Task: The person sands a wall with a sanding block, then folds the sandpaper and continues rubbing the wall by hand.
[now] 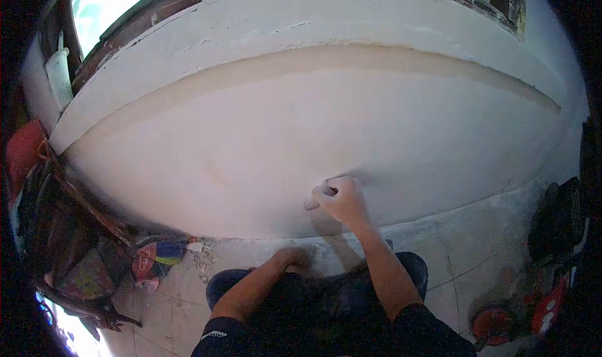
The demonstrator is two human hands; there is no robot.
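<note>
Head view: right hand (342, 197) holds one tool (311, 204) at one wall (263, 131)

Dark fabric sleeve (221, 341): small white marking, not legible.
Crumpled red, blue and yellow packet (149, 263): printing, too blurred to read.
Readable text: none.

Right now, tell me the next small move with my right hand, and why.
Probably slide the right hand a little left along the white wall. It grips a small object, too blurred to name, at the wall's lower part; faint tan marks show to its left, and the left hand sits lower, between the knees.
</note>
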